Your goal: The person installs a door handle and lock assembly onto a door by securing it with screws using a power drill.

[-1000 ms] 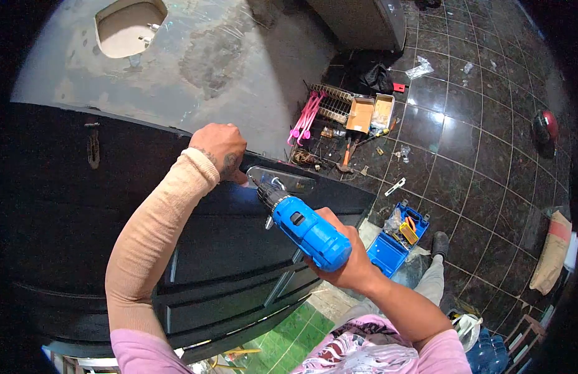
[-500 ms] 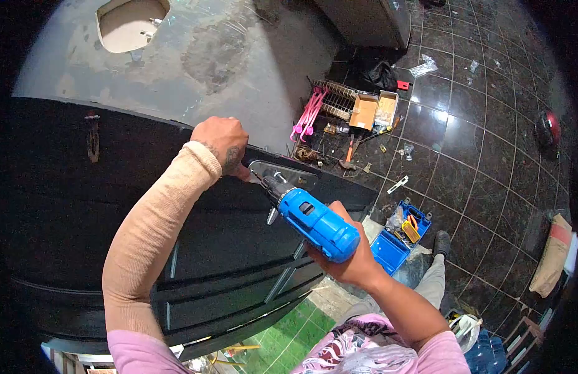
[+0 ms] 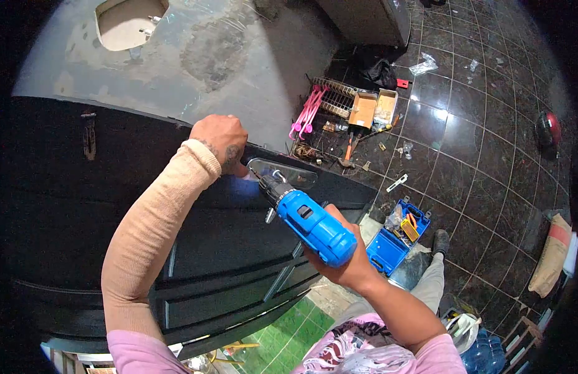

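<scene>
My right hand (image 3: 348, 265) is wrapped around the grip of a blue cordless drill (image 3: 317, 227). The drill's bit points up and left at the end of a metal handle plate (image 3: 301, 177) on a dark panelled door (image 3: 220, 218). My left hand (image 3: 220, 140) is closed over the door's edge, its fingers curled on the far side and partly hidden. Its thumb reaches down beside the plate, close to the bit tip. Whether the bit touches a screw is too small to tell. A lever handle (image 3: 270, 215) shows partly below the drill.
On the dark tiled floor lie a blue tool case (image 3: 388, 249), a hammer (image 3: 348, 153), open cardboard boxes (image 3: 362, 111), a wire rack (image 3: 336, 96) and pink hangers (image 3: 311, 112). A grey wall (image 3: 214, 56) with a hole stands beyond the door.
The drill has shifted slightly left and up, and a bluish-white light now glows on the door near its bit. My left hand stays nearly where it was.
</scene>
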Available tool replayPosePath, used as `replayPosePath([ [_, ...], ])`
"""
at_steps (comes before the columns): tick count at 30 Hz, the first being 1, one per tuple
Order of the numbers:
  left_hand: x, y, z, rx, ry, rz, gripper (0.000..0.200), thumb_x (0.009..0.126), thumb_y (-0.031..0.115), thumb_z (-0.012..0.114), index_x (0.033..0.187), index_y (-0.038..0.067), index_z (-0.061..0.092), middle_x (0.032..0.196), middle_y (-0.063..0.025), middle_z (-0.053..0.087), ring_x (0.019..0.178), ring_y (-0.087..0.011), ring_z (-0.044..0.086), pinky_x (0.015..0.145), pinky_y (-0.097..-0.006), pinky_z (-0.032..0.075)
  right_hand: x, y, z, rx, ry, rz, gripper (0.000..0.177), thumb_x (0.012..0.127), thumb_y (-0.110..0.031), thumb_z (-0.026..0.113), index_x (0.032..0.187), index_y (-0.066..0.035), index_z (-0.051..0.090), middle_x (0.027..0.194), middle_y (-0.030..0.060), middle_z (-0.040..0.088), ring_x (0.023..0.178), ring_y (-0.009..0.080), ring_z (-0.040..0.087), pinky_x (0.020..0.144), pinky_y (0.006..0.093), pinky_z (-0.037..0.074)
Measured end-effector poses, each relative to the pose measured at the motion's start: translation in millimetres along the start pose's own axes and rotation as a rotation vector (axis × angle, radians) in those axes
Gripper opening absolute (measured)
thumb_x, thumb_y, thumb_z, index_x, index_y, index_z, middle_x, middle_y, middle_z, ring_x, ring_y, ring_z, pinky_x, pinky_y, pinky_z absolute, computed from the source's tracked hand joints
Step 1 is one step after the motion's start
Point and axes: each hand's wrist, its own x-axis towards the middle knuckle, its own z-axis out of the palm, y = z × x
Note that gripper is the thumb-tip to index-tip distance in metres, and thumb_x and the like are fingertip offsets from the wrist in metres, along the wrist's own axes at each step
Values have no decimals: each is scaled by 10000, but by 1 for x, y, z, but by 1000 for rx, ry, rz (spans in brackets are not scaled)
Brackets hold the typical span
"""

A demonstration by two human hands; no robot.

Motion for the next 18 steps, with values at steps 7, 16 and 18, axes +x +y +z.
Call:
replayPosePath([
  [7, 4, -3, 0, 20, -31, 54, 508, 645, 476, 864, 898, 49, 758, 1004, -179, 673, 944, -314, 688, 822, -377, 564, 7, 2, -2, -59, -11, -51, 256, 732, -21, 719, 930, -32, 557, 805, 105, 538, 705, 281, 634, 651, 321, 485],
  [16, 8, -6, 8, 24, 9, 28, 551, 646, 490, 861, 932, 34, 747, 1005, -180, 667, 945, -324, 686, 820, -383, 565, 12, 10, -3, -75, 4, -72, 272, 716, -21, 725, 927, -34, 554, 795, 97, 551, 683, 287, 642, 650, 322, 492],
  [18, 8, -5, 4, 13, -31, 12, 544, 642, 488, 864, 932, 42, 750, 1010, -173, 668, 949, -323, 685, 820, -384, 565, 13, 11, -2, -86, 8, -68, 275, 713, -20, 724, 928, -34, 554, 798, 99, 551, 687, 294, 644, 651, 324, 494],
])
